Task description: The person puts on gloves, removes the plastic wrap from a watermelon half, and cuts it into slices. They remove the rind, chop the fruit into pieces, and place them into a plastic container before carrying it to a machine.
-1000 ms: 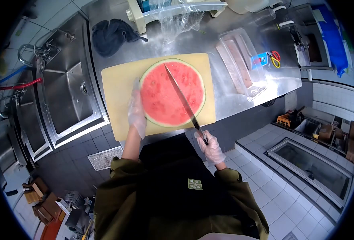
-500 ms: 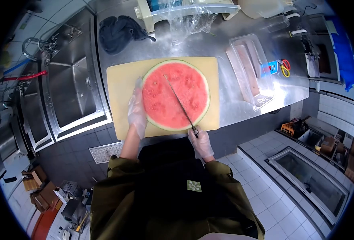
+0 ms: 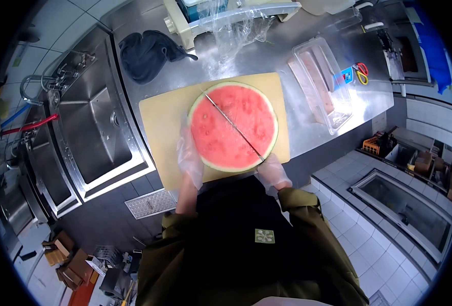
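Note:
A halved watermelon (image 3: 218,145) lies with its red cut face up on a yellow cutting board (image 3: 162,127). My left hand (image 3: 190,158), in a clear plastic glove, rests along the left side of the rind with its fingers stretched out. My right hand (image 3: 274,172), gloved too, is closed around the handle of a long knife (image 3: 233,125) at the near right edge of the melon. The blade runs diagonally over the red flesh, its tip at the far left rim. Most of the handle is hidden by my fingers.
Beyond the board are a dark cloth (image 3: 147,53) and a plastic-wrap dispenser (image 3: 187,30). To the right stand a clear plastic container (image 3: 335,120) and scissors (image 3: 361,73) with red and yellow handles. A steel sink (image 3: 96,148) is on the left.
My right hand has moved the knife so its tip, earlier over the flesh, now reaches the far left rim. The view has turned slightly. My left hand remains beside the melon.

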A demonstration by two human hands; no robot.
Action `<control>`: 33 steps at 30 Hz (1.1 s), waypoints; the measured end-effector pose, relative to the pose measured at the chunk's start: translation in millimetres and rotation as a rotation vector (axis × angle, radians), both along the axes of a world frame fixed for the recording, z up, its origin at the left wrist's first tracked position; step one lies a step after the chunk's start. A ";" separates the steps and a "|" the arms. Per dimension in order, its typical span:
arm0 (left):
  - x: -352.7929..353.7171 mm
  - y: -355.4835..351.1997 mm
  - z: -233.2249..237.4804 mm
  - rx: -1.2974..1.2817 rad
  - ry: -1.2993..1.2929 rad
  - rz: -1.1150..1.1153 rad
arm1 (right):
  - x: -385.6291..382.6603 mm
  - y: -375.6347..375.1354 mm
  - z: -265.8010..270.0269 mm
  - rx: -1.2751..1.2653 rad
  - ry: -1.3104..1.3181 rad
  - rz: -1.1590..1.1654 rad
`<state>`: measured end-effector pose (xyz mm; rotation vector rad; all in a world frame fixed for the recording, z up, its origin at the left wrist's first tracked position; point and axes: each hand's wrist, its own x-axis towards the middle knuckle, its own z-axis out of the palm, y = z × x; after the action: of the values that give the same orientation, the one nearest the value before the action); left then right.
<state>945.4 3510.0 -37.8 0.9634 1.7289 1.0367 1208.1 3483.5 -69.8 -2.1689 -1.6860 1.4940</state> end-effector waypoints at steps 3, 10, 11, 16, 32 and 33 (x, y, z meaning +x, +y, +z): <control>3.6 -4.2 -20.2 0.096 -0.141 0.142 | -5.9 21.5 20.1 -0.096 -0.069 -0.007; 3.1 -34.0 -93.1 -0.099 0.120 0.198 | 15.2 50.6 4.8 -0.133 -0.090 0.185; 4.7 -29.2 -77.3 -0.029 -0.122 0.224 | 13.6 51.6 3.0 -0.115 -0.037 0.201; -3.2 -15.7 -50.8 -0.145 0.056 0.188 | -24.4 73.2 41.5 -0.048 0.019 0.149; -8.6 -52.7 -73.4 -0.010 -0.755 0.595 | -23.8 76.7 16.6 -0.178 -0.129 0.170; -8.9 -52.9 -70.1 -0.010 -0.751 0.614 | -24.3 73.4 23.3 -0.211 -0.114 0.166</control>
<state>936.5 3457.1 -108.0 -0.0366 1.3765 1.5235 1183.8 3556.8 -46.5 -2.3076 -1.8646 1.6906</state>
